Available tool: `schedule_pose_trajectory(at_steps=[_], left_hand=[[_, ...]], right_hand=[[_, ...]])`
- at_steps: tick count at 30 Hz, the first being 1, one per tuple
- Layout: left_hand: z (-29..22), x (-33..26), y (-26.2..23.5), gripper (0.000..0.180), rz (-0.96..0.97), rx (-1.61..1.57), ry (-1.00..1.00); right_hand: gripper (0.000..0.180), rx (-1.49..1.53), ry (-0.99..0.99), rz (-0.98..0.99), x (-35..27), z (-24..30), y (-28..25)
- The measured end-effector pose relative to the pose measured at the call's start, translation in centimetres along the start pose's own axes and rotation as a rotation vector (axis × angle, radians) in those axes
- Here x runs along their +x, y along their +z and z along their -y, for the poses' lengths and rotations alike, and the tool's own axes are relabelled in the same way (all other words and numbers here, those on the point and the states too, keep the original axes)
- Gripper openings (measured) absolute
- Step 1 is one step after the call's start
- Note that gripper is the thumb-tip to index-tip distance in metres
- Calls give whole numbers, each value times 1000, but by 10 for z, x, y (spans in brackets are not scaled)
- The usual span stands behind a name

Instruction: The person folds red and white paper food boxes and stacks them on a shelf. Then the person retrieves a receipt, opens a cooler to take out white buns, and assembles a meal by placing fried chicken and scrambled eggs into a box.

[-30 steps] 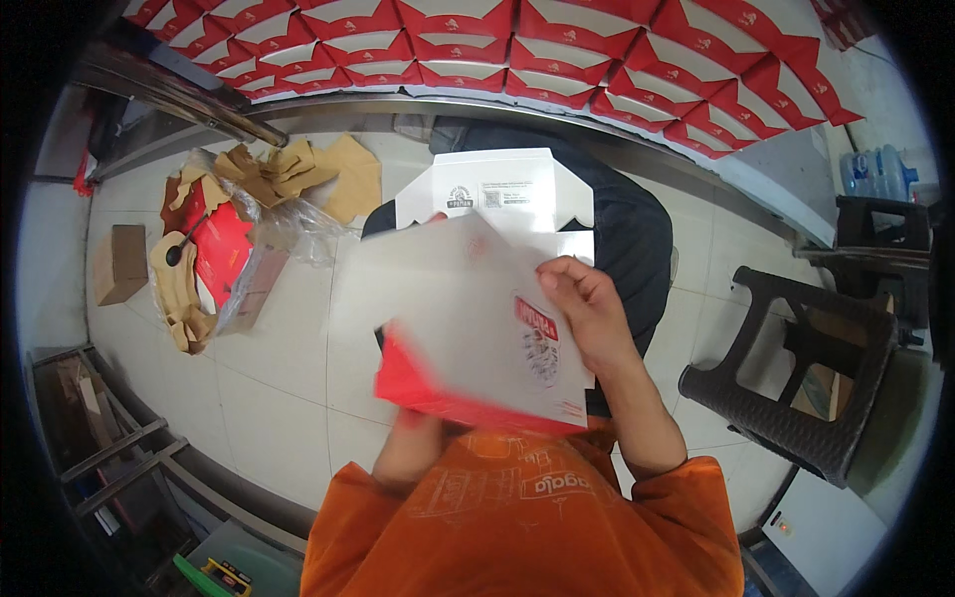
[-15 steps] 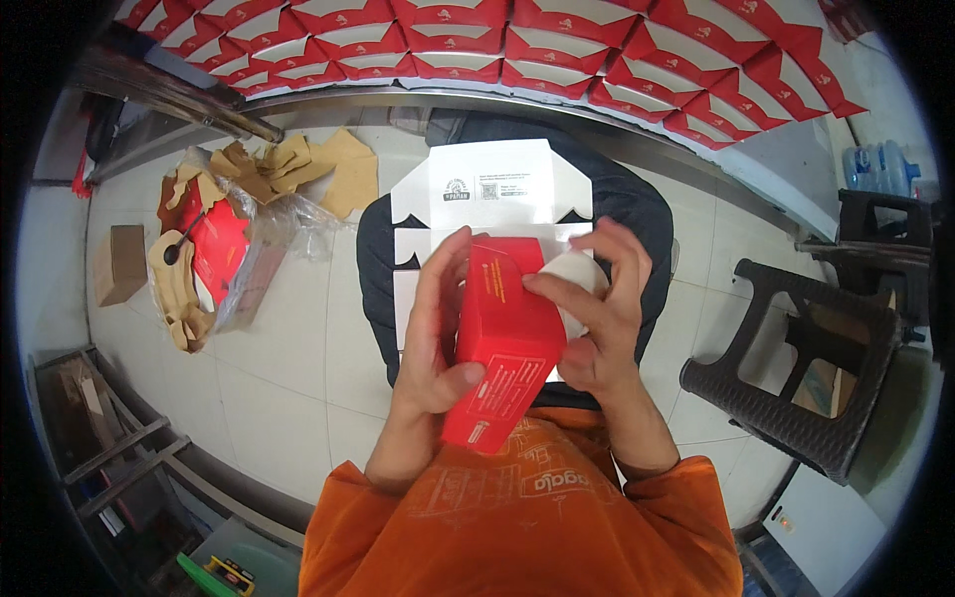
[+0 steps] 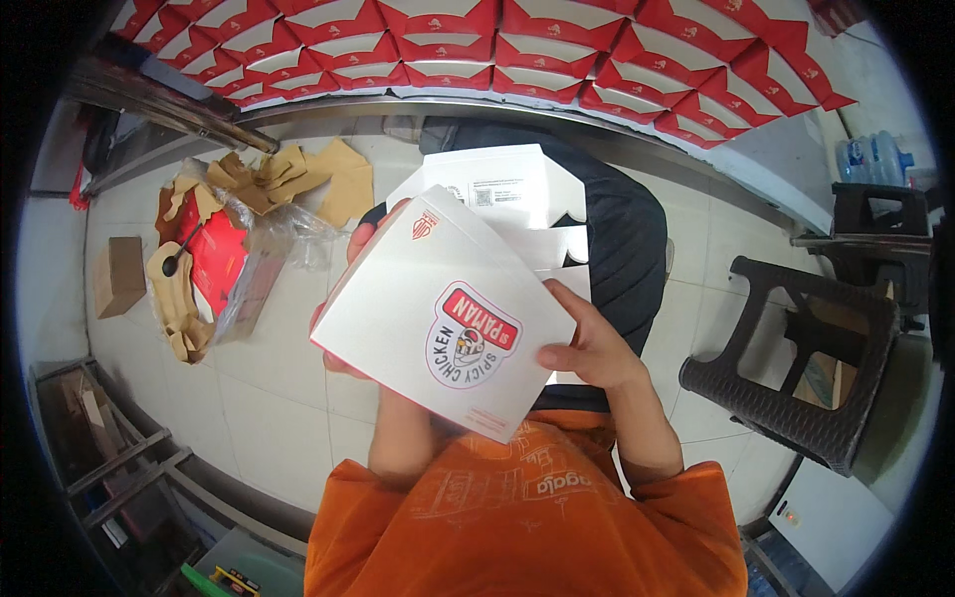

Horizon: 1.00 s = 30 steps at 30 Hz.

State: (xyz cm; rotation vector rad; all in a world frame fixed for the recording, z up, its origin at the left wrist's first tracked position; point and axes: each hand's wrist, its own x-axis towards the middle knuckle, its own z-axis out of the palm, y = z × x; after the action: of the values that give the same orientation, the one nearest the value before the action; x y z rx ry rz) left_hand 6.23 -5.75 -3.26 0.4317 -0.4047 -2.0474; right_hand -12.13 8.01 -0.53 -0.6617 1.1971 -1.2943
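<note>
A folded cardboard food box (image 3: 398,308) is held tilted in front of me, its white face with a printed round emblem turned up. My left hand (image 3: 361,241) grips it at the left edge, and most of that hand is hidden beneath the box. At the right corner my right hand (image 3: 595,343) pinches it, thumb on the white face and the other fingers at the edge. Under the box, flat unfolded white cardboard (image 3: 527,179) with cut flaps rests on my lap, partly covered.
Rows of red and white boxes (image 3: 448,40) stand along the far side. On the floor at left lie a torn package of red cardboard (image 3: 217,249), brown paper (image 3: 343,179) and a small brown carton (image 3: 121,277). A dark plastic stool (image 3: 796,358) stands at right.
The box has been turned over, from its red sides showing to its white printed face up. My right hand has shifted from the raised white flap to the box's right corner.
</note>
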Motion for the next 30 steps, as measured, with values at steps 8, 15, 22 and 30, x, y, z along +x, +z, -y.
schedule_pose_trajectory(at_steps=[8,15,22,30], left_hand=[[40,-9,-14,50,155,1042,33],[60,-6,-10,40,75,1111,283],[-7,69,-25,43,2,889,-760],[-145,117,85,34,183,1112,293]], right_hand=[[40,-640,-590,-347,21,-28,-53],[37,-374,-493,-361,13,-30,-53],[60,-1576,-813,415,-6,84,7],[66,-1519,-1497,-541,44,219,23]])
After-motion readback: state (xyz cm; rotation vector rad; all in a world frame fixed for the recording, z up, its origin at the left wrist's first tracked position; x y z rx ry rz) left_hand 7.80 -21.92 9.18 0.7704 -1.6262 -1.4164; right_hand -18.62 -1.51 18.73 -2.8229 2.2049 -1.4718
